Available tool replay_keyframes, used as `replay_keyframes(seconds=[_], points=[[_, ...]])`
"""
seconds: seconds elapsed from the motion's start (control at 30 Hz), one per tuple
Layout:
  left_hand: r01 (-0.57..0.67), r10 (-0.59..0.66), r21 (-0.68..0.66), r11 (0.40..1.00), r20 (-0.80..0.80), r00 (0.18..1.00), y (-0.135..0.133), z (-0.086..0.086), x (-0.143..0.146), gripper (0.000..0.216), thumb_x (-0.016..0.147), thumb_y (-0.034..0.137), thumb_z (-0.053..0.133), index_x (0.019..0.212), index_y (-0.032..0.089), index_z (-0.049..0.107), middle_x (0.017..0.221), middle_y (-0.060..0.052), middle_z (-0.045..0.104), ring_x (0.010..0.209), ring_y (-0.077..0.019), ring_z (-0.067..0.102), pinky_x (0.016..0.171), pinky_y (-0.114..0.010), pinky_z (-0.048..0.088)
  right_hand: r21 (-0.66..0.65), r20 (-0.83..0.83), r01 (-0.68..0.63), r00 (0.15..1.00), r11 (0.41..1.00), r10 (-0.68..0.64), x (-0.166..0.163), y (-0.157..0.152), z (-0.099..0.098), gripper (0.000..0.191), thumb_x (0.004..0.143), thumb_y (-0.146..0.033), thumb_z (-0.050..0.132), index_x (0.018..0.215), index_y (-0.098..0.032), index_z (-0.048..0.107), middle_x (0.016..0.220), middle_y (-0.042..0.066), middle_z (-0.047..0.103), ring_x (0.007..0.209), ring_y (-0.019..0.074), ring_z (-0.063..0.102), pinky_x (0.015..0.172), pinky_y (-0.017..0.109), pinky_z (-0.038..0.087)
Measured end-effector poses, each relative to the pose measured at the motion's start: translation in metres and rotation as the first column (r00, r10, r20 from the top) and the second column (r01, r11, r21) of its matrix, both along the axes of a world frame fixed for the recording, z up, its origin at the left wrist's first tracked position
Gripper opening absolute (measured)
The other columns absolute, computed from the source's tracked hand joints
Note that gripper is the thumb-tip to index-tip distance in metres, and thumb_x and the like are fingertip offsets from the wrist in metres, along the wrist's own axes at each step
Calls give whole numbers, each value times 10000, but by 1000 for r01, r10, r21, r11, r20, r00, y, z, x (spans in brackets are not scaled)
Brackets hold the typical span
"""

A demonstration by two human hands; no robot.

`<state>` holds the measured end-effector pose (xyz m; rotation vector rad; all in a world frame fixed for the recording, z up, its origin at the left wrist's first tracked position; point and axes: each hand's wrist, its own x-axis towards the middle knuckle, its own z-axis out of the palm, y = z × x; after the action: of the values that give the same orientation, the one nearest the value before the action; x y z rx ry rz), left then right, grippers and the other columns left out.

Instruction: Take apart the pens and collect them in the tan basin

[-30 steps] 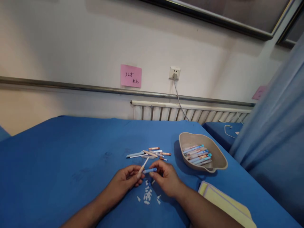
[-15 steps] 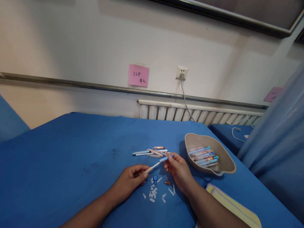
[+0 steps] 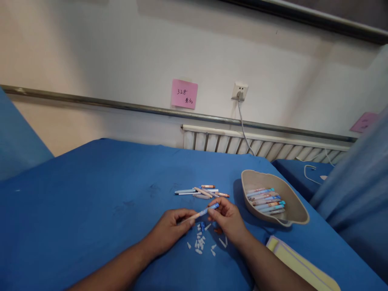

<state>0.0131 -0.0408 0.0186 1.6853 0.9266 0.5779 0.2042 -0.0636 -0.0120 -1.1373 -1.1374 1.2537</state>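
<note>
Both hands hold one slim pen [image 3: 202, 212] above the blue table [image 3: 91, 194]. My left hand [image 3: 174, 227] pinches its pale lower end. My right hand [image 3: 226, 218] grips the blue upper end with fingertips pressed together. Under the hands lies a scatter of small white pen parts [image 3: 200, 242], with a blue cap and a brown cap among them. A small heap of loose pens and refills [image 3: 201, 191] lies just beyond the hands.
A beige tray [image 3: 292, 216] holding several assembled pens [image 3: 265, 200] stands to the right. A yellow-edged pad [image 3: 300, 264] lies at the near right. Behind are a radiator [image 3: 242, 141], a wall socket with cable [image 3: 239, 92] and a pink note [image 3: 184, 93]. Blue curtain hangs right.
My right hand brought the blue piece onto the tip of the pale stick held in my left hand. Both hands now hold the joined pen slightly lower.
</note>
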Motion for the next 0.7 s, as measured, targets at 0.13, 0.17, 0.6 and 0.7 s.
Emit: replay_keyframes(seconds=[0.13, 0.17, 0.6, 0.7], points=[[-4, 5, -43, 999, 21, 1000, 1, -5, -2, 321, 787, 421, 557, 928, 165, 689, 699, 7, 603, 612, -113, 480, 554, -186, 372, -13, -8, -45, 999, 999, 45, 1, -2, 1, 377, 650, -456, 707, 834, -180, 527, 582, -42, 567, 371, 43, 374, 291, 126, 284], [-4, 5, -65, 998, 24, 1000, 2, -6, -2, 324, 780, 425, 569, 922, 160, 690, 684, 7, 599, 592, -107, 478, 541, -184, 372, -9, -12, -50, 999, 999, 50, 1, -2, 2, 369, 650, -447, 709, 831, -182, 525, 593, -38, 574, 378, 45, 386, 293, 126, 287], [35, -28, -113, 993, 68, 997, -4, -10, 0, 266, 771, 361, 595, 905, 144, 670, 652, 6, 604, 594, -110, 517, 570, -200, 413, 70, 106, -112, 989, 991, 105, 2, -6, 3, 191, 696, -306, 676, 793, -184, 566, 511, -70, 492, 431, 64, 424, 409, 168, 307], [38, -38, 36, 999, 7, 999, -7, -4, 0, 241, 788, 334, 563, 897, 153, 679, 762, -13, 652, 711, -147, 553, 661, -222, 424, 92, 259, -105, 963, 990, 78, 3, -6, 0, 151, 716, -299, 654, 737, -181, 562, 538, -51, 527, 468, 83, 456, 447, 190, 338]])
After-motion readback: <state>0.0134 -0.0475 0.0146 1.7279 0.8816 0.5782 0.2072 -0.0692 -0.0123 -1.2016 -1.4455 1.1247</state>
